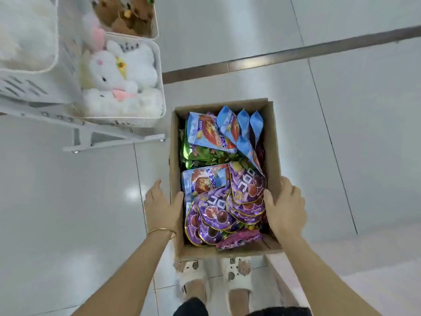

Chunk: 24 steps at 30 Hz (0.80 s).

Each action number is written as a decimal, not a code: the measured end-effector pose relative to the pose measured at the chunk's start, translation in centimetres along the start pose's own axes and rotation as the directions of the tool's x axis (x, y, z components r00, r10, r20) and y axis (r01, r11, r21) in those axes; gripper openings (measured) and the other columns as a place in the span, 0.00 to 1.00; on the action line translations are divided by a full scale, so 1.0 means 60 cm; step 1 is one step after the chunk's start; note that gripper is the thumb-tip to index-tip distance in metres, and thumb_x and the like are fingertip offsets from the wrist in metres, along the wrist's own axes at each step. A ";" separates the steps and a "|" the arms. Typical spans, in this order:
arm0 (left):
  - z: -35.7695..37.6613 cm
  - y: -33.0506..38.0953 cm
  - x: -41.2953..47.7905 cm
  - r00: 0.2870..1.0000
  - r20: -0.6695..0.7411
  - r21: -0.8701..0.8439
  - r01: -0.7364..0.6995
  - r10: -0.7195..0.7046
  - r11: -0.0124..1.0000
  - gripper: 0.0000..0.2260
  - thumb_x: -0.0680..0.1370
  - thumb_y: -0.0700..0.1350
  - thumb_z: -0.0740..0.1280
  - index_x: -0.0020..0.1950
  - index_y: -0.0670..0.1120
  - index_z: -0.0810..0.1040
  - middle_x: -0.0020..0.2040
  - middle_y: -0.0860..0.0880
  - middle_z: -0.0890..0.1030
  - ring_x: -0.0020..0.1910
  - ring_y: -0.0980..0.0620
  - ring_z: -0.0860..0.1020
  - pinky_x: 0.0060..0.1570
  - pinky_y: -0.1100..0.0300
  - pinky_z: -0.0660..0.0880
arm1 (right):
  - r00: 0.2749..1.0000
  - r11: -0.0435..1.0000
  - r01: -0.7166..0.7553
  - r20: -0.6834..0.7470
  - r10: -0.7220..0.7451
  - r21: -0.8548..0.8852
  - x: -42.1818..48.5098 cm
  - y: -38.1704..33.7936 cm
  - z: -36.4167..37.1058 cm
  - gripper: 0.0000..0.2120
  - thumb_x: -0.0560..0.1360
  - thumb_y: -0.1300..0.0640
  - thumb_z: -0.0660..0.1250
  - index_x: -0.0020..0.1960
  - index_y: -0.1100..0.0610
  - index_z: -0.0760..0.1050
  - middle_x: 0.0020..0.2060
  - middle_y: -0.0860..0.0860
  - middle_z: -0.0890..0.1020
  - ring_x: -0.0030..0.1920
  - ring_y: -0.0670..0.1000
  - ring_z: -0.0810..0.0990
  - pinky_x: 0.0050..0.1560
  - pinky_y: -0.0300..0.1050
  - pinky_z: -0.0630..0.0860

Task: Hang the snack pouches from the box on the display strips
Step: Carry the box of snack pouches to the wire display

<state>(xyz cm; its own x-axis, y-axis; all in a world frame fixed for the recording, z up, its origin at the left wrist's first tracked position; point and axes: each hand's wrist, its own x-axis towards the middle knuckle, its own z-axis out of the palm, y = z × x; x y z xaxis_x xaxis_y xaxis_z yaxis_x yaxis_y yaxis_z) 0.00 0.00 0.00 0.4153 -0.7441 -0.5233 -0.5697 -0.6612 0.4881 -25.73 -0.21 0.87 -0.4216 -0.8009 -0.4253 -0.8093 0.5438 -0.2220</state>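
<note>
The snack pouches [218, 201], purple nearest, blue and green beyond, lie heaped in an open cardboard box [273, 144]; none is out yet. The left hand [161, 208] and right hand [286, 208] clamp its two long walls, probably to carry it level. On each hand the fingers [287, 184] lie fairly straight outside and the thumb hooks over the rim. The box covers the toes of the slippers [191, 277], above the tiled floor [68, 201] and near a white rack [34, 87] of plush toys [118, 71]. No display strips show.

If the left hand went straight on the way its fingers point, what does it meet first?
The left hand would run along the brown cardboard box's outer wall, then probably meet the white rack's foot bar; depth is unclear, so it might pass above.
</note>
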 end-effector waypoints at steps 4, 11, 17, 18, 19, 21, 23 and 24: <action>0.069 -0.047 0.050 0.982 0.183 -0.070 0.055 -0.041 0.996 0.36 0.73 0.51 0.69 0.75 0.49 0.52 0.72 0.44 0.66 0.69 0.43 0.67 0.66 0.49 0.66 | 0.982 0.978 -0.161 0.123 0.145 0.133 0.071 0.028 0.070 0.31 0.75 0.43 0.62 0.73 0.51 0.55 0.62 0.58 0.75 0.59 0.62 0.75 0.55 0.55 0.72; 0.091 -0.052 0.065 0.989 0.135 -0.144 0.071 -0.052 0.987 0.30 0.73 0.37 0.66 0.73 0.52 0.61 0.63 0.45 0.76 0.60 0.44 0.75 0.52 0.60 0.68 | 0.986 0.982 -0.145 0.102 0.133 0.122 0.109 0.047 0.081 0.14 0.76 0.50 0.63 0.54 0.60 0.75 0.47 0.61 0.81 0.50 0.63 0.78 0.46 0.50 0.73; 0.007 0.007 0.042 0.976 0.217 -0.166 0.072 -0.035 0.983 0.30 0.69 0.37 0.65 0.70 0.52 0.66 0.60 0.48 0.78 0.58 0.47 0.76 0.57 0.55 0.72 | 0.994 0.991 -0.098 0.066 0.093 0.089 0.076 0.027 -0.012 0.13 0.77 0.52 0.63 0.48 0.63 0.74 0.44 0.61 0.81 0.47 0.63 0.78 0.40 0.47 0.68; -0.016 0.027 0.030 0.972 0.232 -0.185 0.067 -0.023 0.980 0.30 0.68 0.39 0.65 0.70 0.52 0.66 0.60 0.50 0.78 0.57 0.49 0.76 0.57 0.54 0.73 | 0.994 0.992 -0.094 0.061 0.089 0.087 0.067 0.023 -0.041 0.14 0.77 0.52 0.63 0.48 0.64 0.74 0.44 0.62 0.81 0.47 0.63 0.78 0.40 0.48 0.68; -0.042 0.049 0.016 0.971 0.240 -0.196 0.058 -0.010 0.979 0.30 0.68 0.39 0.66 0.70 0.52 0.66 0.59 0.51 0.78 0.55 0.51 0.76 0.57 0.55 0.72 | 0.995 0.993 -0.087 0.061 0.082 0.085 0.056 0.016 -0.075 0.14 0.77 0.52 0.63 0.48 0.64 0.74 0.44 0.62 0.81 0.47 0.63 0.78 0.40 0.48 0.69; -0.101 0.102 -0.013 0.968 0.249 -0.194 0.039 0.011 0.980 0.29 0.70 0.36 0.66 0.70 0.51 0.66 0.57 0.52 0.77 0.53 0.53 0.75 0.54 0.58 0.71 | 0.995 0.994 -0.074 0.065 0.069 0.080 0.036 -0.004 -0.154 0.14 0.77 0.52 0.63 0.47 0.64 0.74 0.43 0.62 0.81 0.45 0.63 0.78 0.40 0.49 0.69; -0.159 0.159 -0.034 0.964 0.265 -0.178 0.010 0.038 0.984 0.30 0.70 0.36 0.65 0.70 0.51 0.66 0.58 0.51 0.77 0.54 0.52 0.75 0.54 0.59 0.71 | 0.996 0.995 -0.069 0.063 0.065 0.077 0.025 -0.032 -0.242 0.14 0.76 0.52 0.63 0.46 0.64 0.74 0.41 0.61 0.81 0.42 0.62 0.77 0.39 0.48 0.70; -0.187 0.189 -0.043 0.962 0.270 -0.166 0.001 0.045 0.986 0.29 0.70 0.36 0.65 0.70 0.51 0.65 0.60 0.51 0.77 0.56 0.51 0.76 0.55 0.58 0.71 | 0.996 0.995 -0.067 0.065 0.062 0.073 0.022 -0.050 -0.288 0.13 0.76 0.52 0.63 0.44 0.63 0.73 0.40 0.61 0.80 0.40 0.60 0.76 0.38 0.48 0.70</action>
<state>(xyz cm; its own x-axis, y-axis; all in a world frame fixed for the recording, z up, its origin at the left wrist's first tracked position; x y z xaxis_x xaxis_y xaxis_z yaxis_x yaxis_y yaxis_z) 0.45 -6.67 14.73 0.1824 -0.7196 -0.6700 -0.4440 -0.6683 0.5969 -30.93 -7.22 16.17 -0.4435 -0.7475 -0.4944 -0.7473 0.6130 -0.2564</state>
